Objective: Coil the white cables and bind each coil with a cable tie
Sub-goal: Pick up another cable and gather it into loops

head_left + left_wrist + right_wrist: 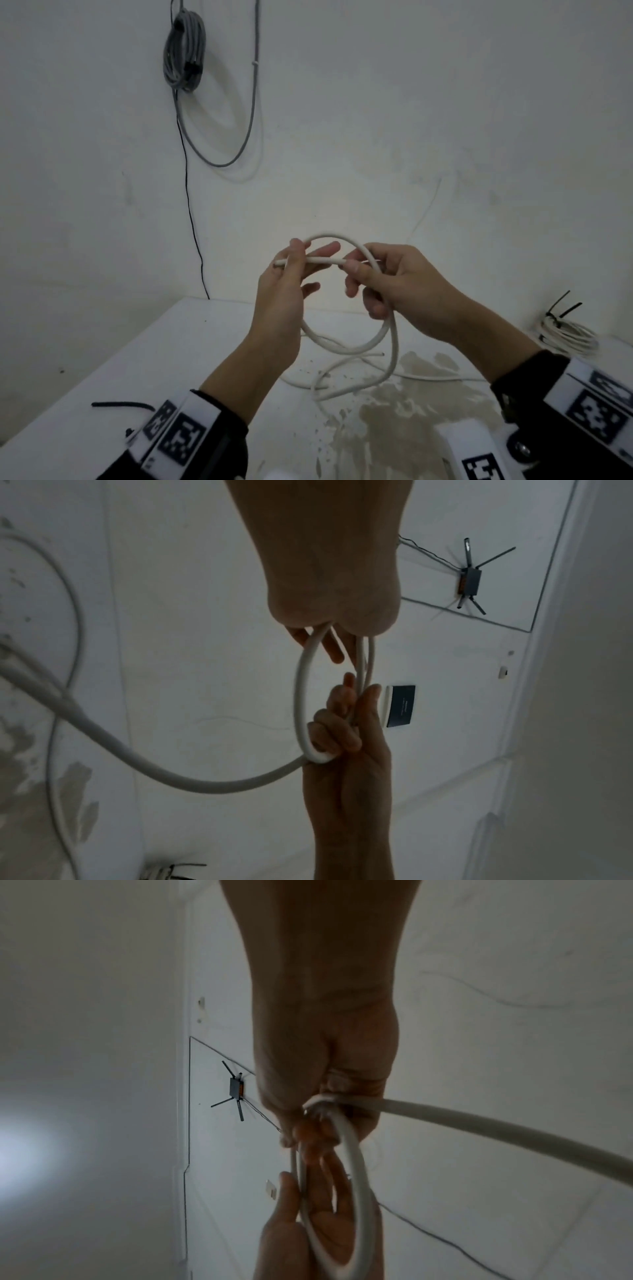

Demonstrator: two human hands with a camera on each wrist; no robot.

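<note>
A white cable (346,346) is bent into a loop in the air above the white table (191,342). My left hand (301,255) pinches the straight end piece on the loop's left side. My right hand (359,274) grips the loop's strands on its right side, fingers curled around them. The cable's tail (394,356) drops from my right hand to more loose white cable (342,377) on the table. The left wrist view shows the left hand (329,639) and the loop (299,696); the right wrist view shows the right hand (318,1123) around the cable (356,1177).
A bound white coil (565,337) with black ties lies at the table's right edge. One loose black cable tie (123,406) lies near my left wrist. A grey cable coil (185,51) hangs on the wall. The tabletop has a worn, stained patch (411,404).
</note>
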